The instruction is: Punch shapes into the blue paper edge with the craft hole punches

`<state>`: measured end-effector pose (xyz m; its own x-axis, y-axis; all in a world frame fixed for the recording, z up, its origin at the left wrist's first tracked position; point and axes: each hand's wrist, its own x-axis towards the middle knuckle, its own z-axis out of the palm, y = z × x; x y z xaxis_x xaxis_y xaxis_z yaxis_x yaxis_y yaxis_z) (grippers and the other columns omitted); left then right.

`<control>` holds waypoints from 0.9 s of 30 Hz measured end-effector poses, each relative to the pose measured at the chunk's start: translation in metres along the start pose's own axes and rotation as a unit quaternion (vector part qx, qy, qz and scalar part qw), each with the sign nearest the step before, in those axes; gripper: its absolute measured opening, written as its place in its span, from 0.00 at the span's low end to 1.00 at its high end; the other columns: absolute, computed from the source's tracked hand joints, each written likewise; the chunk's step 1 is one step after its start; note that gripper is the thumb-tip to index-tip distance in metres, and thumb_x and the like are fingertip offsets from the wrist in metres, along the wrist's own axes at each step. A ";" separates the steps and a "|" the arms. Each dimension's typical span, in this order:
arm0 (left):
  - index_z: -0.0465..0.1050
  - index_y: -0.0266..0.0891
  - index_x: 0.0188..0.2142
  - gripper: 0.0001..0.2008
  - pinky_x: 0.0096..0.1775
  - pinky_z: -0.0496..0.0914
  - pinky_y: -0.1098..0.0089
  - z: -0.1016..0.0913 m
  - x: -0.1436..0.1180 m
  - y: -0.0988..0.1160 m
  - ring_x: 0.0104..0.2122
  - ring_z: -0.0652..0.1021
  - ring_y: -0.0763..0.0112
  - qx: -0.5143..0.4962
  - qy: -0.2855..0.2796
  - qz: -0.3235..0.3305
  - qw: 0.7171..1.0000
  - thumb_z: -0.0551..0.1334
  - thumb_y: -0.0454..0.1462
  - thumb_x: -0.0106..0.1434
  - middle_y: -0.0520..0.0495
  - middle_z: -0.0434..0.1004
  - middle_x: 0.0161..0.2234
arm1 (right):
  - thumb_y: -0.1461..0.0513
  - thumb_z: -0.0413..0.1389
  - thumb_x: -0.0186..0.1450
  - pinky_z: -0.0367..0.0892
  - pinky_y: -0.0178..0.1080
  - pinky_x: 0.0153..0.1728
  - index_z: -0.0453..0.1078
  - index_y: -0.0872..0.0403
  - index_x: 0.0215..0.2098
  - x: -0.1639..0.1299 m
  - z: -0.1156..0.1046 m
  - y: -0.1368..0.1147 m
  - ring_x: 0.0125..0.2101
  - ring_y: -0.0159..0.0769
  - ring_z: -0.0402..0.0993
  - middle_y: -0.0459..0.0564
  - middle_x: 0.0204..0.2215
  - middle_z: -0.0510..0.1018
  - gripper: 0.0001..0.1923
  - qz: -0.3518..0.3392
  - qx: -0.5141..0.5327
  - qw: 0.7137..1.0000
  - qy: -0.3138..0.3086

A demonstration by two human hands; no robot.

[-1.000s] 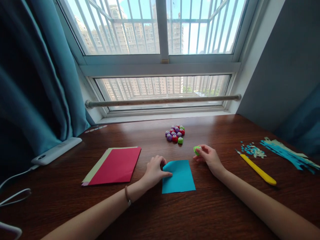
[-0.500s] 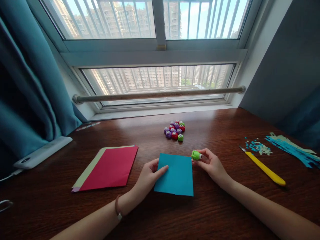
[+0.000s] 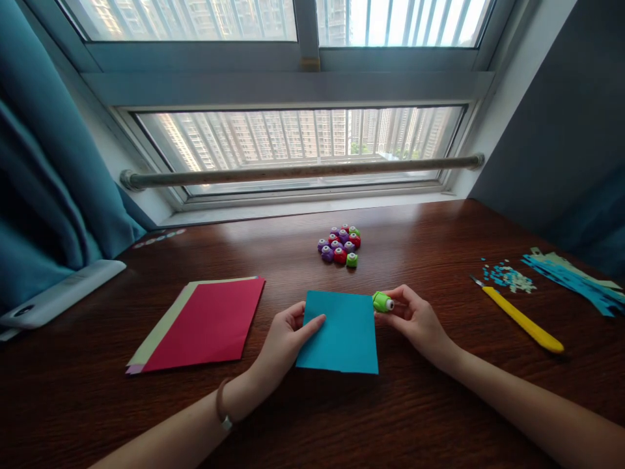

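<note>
Your left hand (image 3: 286,339) pinches the blue sheet (image 3: 342,339) by its left edge above the tabletop (image 3: 312,430), while your right hand (image 3: 415,320) holds the green punch (image 3: 381,302) at its upper right corner; contact there is unclear. Pinned on one side only, the sheet could bend or skew under a push, and a careless outward sweep might catch the yellow knife (image 3: 525,320).

Glare from window (image 3: 303,88) (dim sides)
</note>
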<state>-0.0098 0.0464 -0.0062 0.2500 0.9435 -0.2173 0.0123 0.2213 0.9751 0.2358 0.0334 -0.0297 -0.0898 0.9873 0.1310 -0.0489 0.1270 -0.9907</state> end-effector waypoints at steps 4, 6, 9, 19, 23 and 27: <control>0.71 0.35 0.40 0.23 0.32 0.72 0.68 -0.003 0.002 -0.005 0.31 0.76 0.65 -0.006 -0.005 0.002 1.000 0.67 0.48 0.50 0.46 0.76 0.32 | 0.61 0.64 0.55 0.72 0.40 0.42 0.65 0.53 0.37 0.000 0.000 -0.001 0.39 0.38 0.75 0.47 0.38 0.77 0.15 -0.004 -0.010 1.000 -0.007; 0.71 0.34 0.40 0.22 0.32 0.71 0.69 -0.003 0.002 -0.005 0.30 0.75 0.66 -0.009 -0.005 0.004 1.000 0.67 0.47 0.51 0.47 0.76 0.32 | 0.62 0.64 0.55 0.72 0.40 0.42 0.65 0.53 0.38 -0.001 0.000 -0.001 0.39 0.38 0.75 0.47 0.38 0.76 0.15 -0.007 -0.019 1.000 -0.012; 0.71 0.34 0.40 0.21 0.32 0.71 0.70 -0.003 0.002 -0.004 0.30 0.75 0.67 -0.013 -0.004 0.006 1.000 0.67 0.46 0.51 0.46 0.76 0.33 | 0.62 0.63 0.56 0.72 0.39 0.42 0.66 0.52 0.38 -0.001 0.000 -0.001 0.39 0.37 0.75 0.47 0.38 0.76 0.14 -0.013 -0.035 0.999 -0.016; 0.71 0.34 0.40 0.23 0.32 0.72 0.69 -0.002 0.001 -0.004 0.31 0.76 0.65 -0.008 0.008 0.012 1.000 0.67 0.47 0.51 0.45 0.76 0.34 | 0.60 0.61 0.58 0.72 0.40 0.42 0.68 0.53 0.41 -0.003 0.001 -0.007 0.39 0.39 0.75 0.48 0.39 0.77 0.14 -0.020 -0.062 0.997 -0.034; 0.71 0.34 0.40 0.23 0.32 0.72 0.68 -0.001 0.002 -0.004 0.31 0.76 0.65 -0.002 0.011 0.010 1.000 0.67 0.47 0.51 0.45 0.76 0.34 | 0.61 0.59 0.60 0.71 0.41 0.43 0.69 0.51 0.44 -0.003 0.001 -0.008 0.40 0.39 0.75 0.48 0.41 0.76 0.13 -0.033 -0.075 0.995 -0.049; 0.71 0.34 0.39 0.23 0.33 0.72 0.68 -0.001 0.001 -0.003 0.32 0.76 0.64 0.004 0.012 0.009 1.000 0.67 0.48 0.50 0.46 0.76 0.33 | 0.61 0.59 0.60 0.72 0.41 0.43 0.70 0.50 0.45 -0.003 0.000 -0.008 0.39 0.40 0.75 0.48 0.41 0.76 0.14 -0.034 -0.091 0.994 -0.045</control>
<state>-0.0102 0.0471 -0.0090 0.2269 0.9530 -0.2007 0.0152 0.2026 0.9791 0.2364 0.0298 -0.0219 -0.1815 0.9643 0.1926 0.1228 0.2166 -0.9685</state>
